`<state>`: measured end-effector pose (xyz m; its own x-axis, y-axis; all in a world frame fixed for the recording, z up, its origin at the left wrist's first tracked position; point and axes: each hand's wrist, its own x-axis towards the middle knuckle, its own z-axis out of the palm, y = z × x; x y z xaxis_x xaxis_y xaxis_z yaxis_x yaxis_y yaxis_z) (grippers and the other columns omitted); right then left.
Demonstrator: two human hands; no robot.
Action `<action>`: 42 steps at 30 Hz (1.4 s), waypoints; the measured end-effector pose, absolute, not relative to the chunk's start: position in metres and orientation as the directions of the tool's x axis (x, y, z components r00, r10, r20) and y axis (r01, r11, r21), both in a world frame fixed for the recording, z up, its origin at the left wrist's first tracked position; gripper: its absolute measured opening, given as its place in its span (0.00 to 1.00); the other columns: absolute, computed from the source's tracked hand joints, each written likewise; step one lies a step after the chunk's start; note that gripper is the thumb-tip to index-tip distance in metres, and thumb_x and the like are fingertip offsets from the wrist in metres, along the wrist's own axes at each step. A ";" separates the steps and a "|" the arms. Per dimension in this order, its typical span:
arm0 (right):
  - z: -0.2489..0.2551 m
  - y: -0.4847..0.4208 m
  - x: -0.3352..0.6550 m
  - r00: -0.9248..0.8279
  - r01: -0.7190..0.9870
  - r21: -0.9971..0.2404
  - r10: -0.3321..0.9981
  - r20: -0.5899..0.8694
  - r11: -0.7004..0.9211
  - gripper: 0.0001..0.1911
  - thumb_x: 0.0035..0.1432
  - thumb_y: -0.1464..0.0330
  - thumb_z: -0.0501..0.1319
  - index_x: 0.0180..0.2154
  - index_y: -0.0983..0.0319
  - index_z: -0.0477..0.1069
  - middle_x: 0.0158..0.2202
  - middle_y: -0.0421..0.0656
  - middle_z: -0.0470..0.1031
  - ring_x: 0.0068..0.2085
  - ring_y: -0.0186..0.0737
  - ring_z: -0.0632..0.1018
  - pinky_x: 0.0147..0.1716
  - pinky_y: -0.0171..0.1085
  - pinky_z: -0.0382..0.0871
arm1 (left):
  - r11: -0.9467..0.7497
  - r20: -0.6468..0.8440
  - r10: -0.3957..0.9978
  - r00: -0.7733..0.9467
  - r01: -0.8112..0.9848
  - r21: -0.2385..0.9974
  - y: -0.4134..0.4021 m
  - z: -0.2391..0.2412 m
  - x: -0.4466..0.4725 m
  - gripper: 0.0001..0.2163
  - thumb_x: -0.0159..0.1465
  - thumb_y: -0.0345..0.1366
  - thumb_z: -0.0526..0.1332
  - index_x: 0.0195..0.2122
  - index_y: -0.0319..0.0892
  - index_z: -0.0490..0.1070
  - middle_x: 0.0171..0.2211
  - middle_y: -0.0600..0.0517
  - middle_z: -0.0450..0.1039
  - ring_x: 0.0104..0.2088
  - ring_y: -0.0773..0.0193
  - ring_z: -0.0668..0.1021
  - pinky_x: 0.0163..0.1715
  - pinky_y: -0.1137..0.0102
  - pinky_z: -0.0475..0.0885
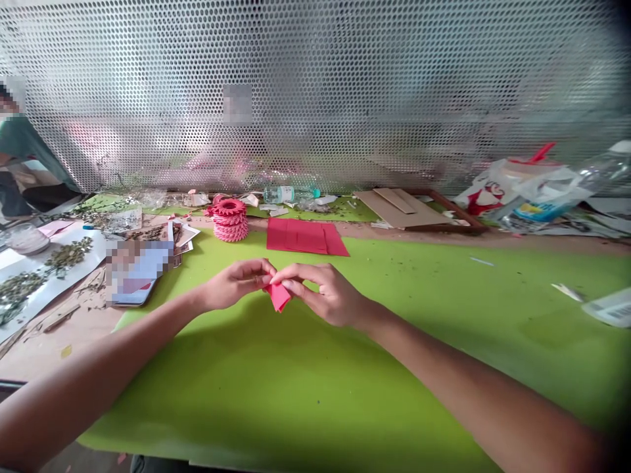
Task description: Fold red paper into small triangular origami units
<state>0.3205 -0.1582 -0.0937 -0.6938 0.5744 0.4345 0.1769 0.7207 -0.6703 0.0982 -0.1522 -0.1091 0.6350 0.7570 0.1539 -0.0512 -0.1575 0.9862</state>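
Note:
A small folded piece of red paper [279, 297] is pinched between both my hands, above the green mat. My left hand [235, 284] grips its upper left edge between thumb and fingers. Opposite it, my right hand [329, 292] pinches the top right edge with thumb and forefinger. The paper's lower end points down toward me, and its upper part is covered by my fingertips. Beyond my hands lie flat red paper sheets [305, 236]. To their left stands a stack of red toothed paper rings [230, 221].
A green mat [296, 394] covers the table before a perforated metal screen [315, 85]. At left lie a phone [140, 276] and dried plant bits on white paper [93, 263]. Behind are a plastic bottle [288, 194] and cardboard [404, 209]; plastic bags [527, 190] sit right. A person [29, 151] is far left.

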 end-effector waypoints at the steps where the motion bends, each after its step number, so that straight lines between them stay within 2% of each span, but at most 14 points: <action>1: -0.094 -0.158 0.320 -0.693 0.165 -0.675 0.572 0.439 0.719 0.10 0.67 0.68 0.56 0.44 0.61 0.75 0.32 0.42 0.78 0.28 0.34 0.75 0.26 0.32 0.67 | -0.153 0.155 0.751 0.642 -0.058 0.986 -0.152 -0.109 0.098 0.16 0.62 0.48 0.65 0.38 0.38 0.72 0.36 0.48 0.74 0.38 0.61 0.75 0.42 0.68 0.69; 5: -0.092 -0.158 0.318 -0.692 0.126 -0.710 0.574 0.437 0.692 0.08 0.65 0.66 0.59 0.41 0.61 0.76 0.33 0.43 0.79 0.31 0.35 0.77 0.29 0.33 0.70 | -0.133 0.124 0.766 0.631 -0.033 0.991 -0.151 -0.112 0.098 0.18 0.60 0.50 0.66 0.37 0.38 0.74 0.35 0.48 0.76 0.37 0.62 0.77 0.42 0.68 0.70; 9: -0.091 -0.157 0.318 -0.686 0.168 -0.674 0.576 0.443 0.719 0.08 0.64 0.65 0.61 0.36 0.62 0.76 0.31 0.43 0.79 0.30 0.35 0.76 0.30 0.34 0.70 | -0.158 0.109 0.826 0.554 0.041 0.987 -0.149 -0.114 0.098 0.21 0.57 0.52 0.68 0.34 0.36 0.74 0.33 0.48 0.76 0.34 0.64 0.76 0.37 0.70 0.69; 13: -0.094 -0.155 0.318 -0.649 0.257 -0.624 0.610 0.455 0.738 0.07 0.63 0.65 0.63 0.35 0.62 0.77 0.33 0.42 0.80 0.30 0.34 0.76 0.29 0.33 0.69 | -0.235 0.164 0.862 0.479 0.091 0.968 -0.148 -0.114 0.099 0.20 0.57 0.52 0.67 0.31 0.36 0.74 0.30 0.48 0.76 0.31 0.65 0.75 0.33 0.72 0.69; 18: -0.095 -0.153 0.318 -0.644 0.295 -0.599 0.618 0.450 0.744 0.08 0.62 0.64 0.63 0.36 0.61 0.78 0.33 0.43 0.81 0.30 0.35 0.77 0.27 0.33 0.67 | -0.373 0.258 0.878 0.403 0.240 0.896 -0.150 -0.114 0.099 0.14 0.62 0.45 0.64 0.31 0.37 0.76 0.32 0.48 0.77 0.32 0.65 0.76 0.35 0.72 0.70; 25: -0.091 -0.154 0.321 -0.755 0.159 -0.694 0.539 0.373 0.702 0.07 0.60 0.65 0.65 0.36 0.63 0.79 0.32 0.44 0.80 0.31 0.36 0.76 0.28 0.34 0.66 | -0.402 0.251 0.859 0.447 0.285 0.870 -0.152 -0.110 0.098 0.11 0.63 0.41 0.64 0.30 0.38 0.77 0.31 0.48 0.78 0.32 0.64 0.77 0.35 0.72 0.70; 29: -0.090 -0.154 0.321 -0.738 0.223 -0.691 0.583 0.341 0.687 0.09 0.61 0.64 0.65 0.34 0.63 0.79 0.30 0.43 0.79 0.29 0.35 0.74 0.27 0.33 0.65 | -0.381 0.233 0.851 0.471 0.249 0.890 -0.151 -0.109 0.098 0.12 0.62 0.42 0.64 0.31 0.37 0.77 0.32 0.48 0.78 0.33 0.63 0.78 0.35 0.72 0.71; 35: -0.091 -0.154 0.317 -0.603 0.429 -0.585 0.700 0.381 0.688 0.09 0.62 0.66 0.62 0.32 0.62 0.77 0.29 0.41 0.79 0.24 0.31 0.72 0.23 0.32 0.62 | -0.392 0.247 0.884 0.396 0.343 0.854 -0.153 -0.109 0.099 0.12 0.63 0.43 0.63 0.33 0.38 0.77 0.32 0.48 0.79 0.33 0.63 0.78 0.35 0.71 0.70; 39: -0.093 -0.156 0.316 -0.586 0.498 -0.444 0.667 0.460 0.745 0.07 0.61 0.69 0.61 0.30 0.62 0.76 0.28 0.41 0.79 0.25 0.33 0.73 0.23 0.32 0.62 | -0.461 0.303 0.857 0.416 0.359 0.812 -0.158 -0.105 0.101 0.13 0.66 0.42 0.60 0.34 0.38 0.78 0.34 0.48 0.80 0.34 0.63 0.79 0.37 0.72 0.71; 42: -0.092 -0.158 0.317 -0.573 0.499 -0.372 0.620 0.536 0.783 0.08 0.60 0.70 0.61 0.29 0.62 0.75 0.27 0.41 0.78 0.24 0.33 0.73 0.23 0.33 0.62 | -0.514 0.347 0.830 0.436 0.360 0.778 -0.162 -0.102 0.101 0.10 0.65 0.41 0.62 0.37 0.40 0.79 0.36 0.48 0.82 0.36 0.61 0.81 0.39 0.72 0.73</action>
<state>0.3166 -0.1578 -0.0921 -0.5734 0.6195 0.5362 0.4986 0.7831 -0.3717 0.1013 -0.1621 -0.1020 0.4358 0.8304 0.3472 0.3598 -0.5143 0.7785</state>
